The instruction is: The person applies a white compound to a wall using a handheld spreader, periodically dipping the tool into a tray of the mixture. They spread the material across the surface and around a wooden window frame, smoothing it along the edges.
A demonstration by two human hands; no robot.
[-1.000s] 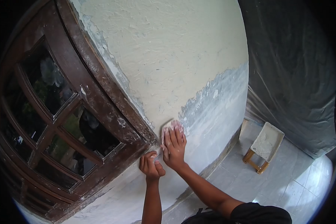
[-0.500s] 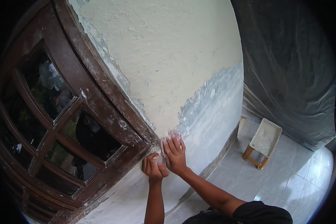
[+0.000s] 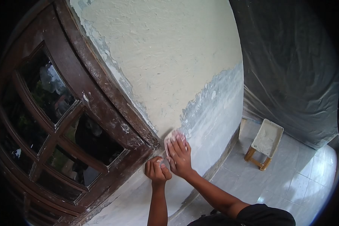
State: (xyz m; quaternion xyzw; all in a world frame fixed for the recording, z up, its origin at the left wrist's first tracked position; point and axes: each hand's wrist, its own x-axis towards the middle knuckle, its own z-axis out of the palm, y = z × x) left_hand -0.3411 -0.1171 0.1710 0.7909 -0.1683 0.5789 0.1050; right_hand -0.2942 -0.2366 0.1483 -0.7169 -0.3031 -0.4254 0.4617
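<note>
My right hand [image 3: 179, 155] presses a pink and white rag [image 3: 174, 136], smeared with white, against the wall [image 3: 158, 86] just beside the corner of the brown wooden frame [image 3: 120, 109]. Its fingers lie bent over the rag. Close by on the left, my left hand [image 3: 158, 169] is closed in a fist near the wall. A small pale, greyish bit shows between its thumb and fingers, but most of it is hidden. Above the hands the wall surface is rough and cream coloured; to the right and below it is grey-white with a ragged border.
A brown window with glass panes [image 3: 90, 135] fills the left side, its wood marked with white. At the right, a shallow tray of pale paste [image 3: 268, 137] rests on a small wooden stool [image 3: 260, 164] on the tiled floor [image 3: 286, 180]. Dark plastic sheeting [image 3: 290, 75] hangs behind.
My right hand and the rag have shifted slightly right and down along the wall. My left hand stays closed and has moved only a little.
</note>
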